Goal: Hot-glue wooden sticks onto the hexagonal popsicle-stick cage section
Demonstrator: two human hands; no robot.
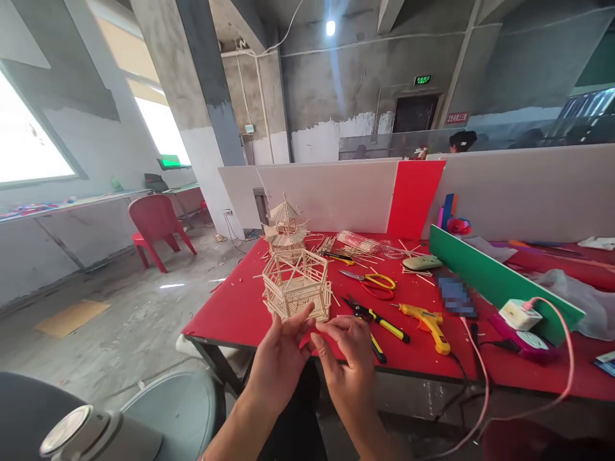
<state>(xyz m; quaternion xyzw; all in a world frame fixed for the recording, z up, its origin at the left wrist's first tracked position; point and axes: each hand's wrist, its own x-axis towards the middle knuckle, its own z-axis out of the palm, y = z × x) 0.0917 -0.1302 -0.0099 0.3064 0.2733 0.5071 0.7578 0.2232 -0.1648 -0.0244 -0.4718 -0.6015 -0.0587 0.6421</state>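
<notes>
The table (225,314) shows its front edge beneath the hands and a strip of red between the left edge and the stick frame (300,293); the frame sits just beyond the fingertips, the tower (287,240) behind it; the glue gun (425,315), cutters (391,328) and scissors (368,277) crowd the right; the forearms are cut off below; the left hand (281,362) hides the frame's front base, the right hand (353,358) part of the cutters; fingertips come close together, but whether they pinch anything I cannot tell; the phone (456,296) is blurred; rough grey wall (331,77) and concrete floor (139,320) surround.
</notes>
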